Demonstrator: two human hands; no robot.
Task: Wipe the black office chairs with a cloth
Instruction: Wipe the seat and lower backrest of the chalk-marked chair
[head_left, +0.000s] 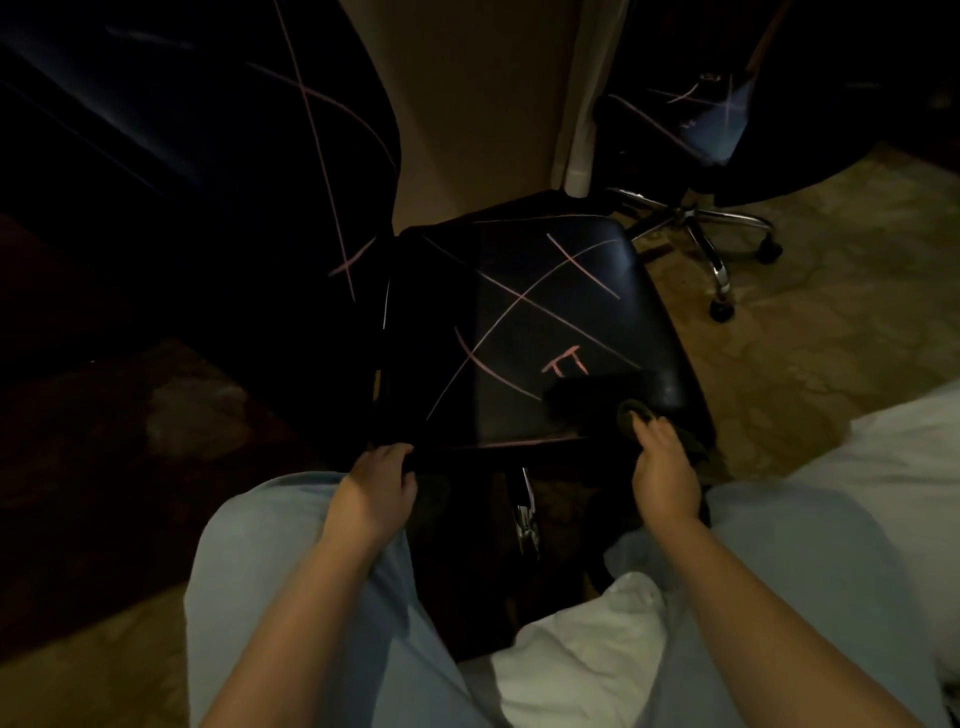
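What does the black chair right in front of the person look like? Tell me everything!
The black chair has a squarish padded seat that looks like shiny leather. Thin pink lines cross it, with a small pink scribble near the front. A shiny metal post shows underneath. The left hand grips its front left edge; the right hand holds a dark cloth on its front right corner. It stands on a patterned floor.

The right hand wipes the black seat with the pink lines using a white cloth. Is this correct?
No, the cloth is dark, not white. The head view shows the right hand holding it on the black seat with the pink lines.
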